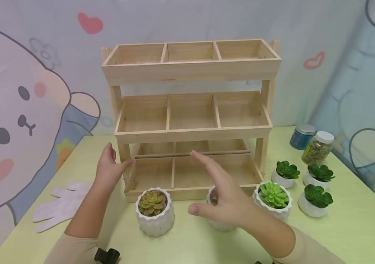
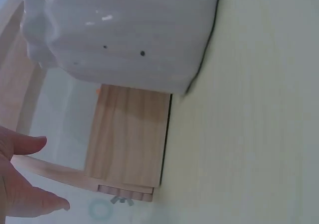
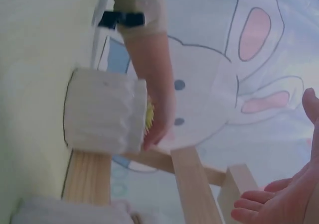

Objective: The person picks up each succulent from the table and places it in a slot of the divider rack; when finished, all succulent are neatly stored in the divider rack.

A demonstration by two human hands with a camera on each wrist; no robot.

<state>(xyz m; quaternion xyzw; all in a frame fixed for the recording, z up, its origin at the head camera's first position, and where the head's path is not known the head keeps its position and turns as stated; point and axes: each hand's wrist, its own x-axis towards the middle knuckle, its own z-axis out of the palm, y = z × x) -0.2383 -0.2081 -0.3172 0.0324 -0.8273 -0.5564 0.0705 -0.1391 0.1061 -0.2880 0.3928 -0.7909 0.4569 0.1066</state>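
Observation:
My left hand (image 1: 110, 167) is raised with fingers extended beside the lower left post of a three-tier wooden shelf (image 1: 190, 134). Its thumb overlaps the shelf's edge in the head view; whether it touches, I cannot tell. My right hand (image 1: 228, 200) hovers with thumb and fingers spread, holding nothing. Behind it, a white pot (image 1: 222, 225) with a brownish plant is mostly hidden. To the left stands a scalloped white pot (image 1: 156, 222) holding an orange-green succulent (image 1: 152, 202). Right of my right hand is another pot with a bright green succulent (image 1: 273, 195).
Several small pots with dark green succulents (image 1: 318, 196) stand at the right. Behind them are a blue jar (image 1: 302, 136) and a clear white-lidded jar (image 1: 317, 147). White gloves (image 1: 63, 203) lie at the left of the pale green table (image 1: 187, 249).

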